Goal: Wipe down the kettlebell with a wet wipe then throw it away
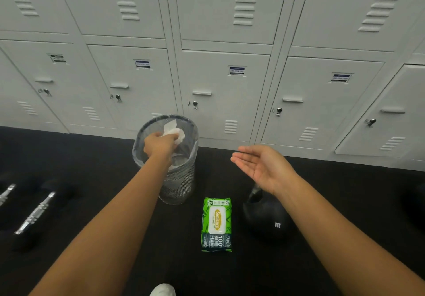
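My left hand [159, 145] is stretched out over the mouth of a wire-mesh waste bin [147, 132] lined with a clear bag, and it pinches a crumpled white wet wipe [176, 130] above the opening. My right hand [259, 164] hovers open, palm up, holding nothing, above a black kettlebell [264, 217] that stands on the dark floor. The kettlebell's handle is partly hidden behind my right wrist. A green pack of wet wipes [216, 224] lies flat on the floor between the bin and the kettlebell.
A wall of grey lockers [225, 77] runs along the back, right behind the bin. Two dumbbells with chrome handles [34, 213] lie on the black floor at the left. The toe of a white shoe [163, 290] shows at the bottom edge.
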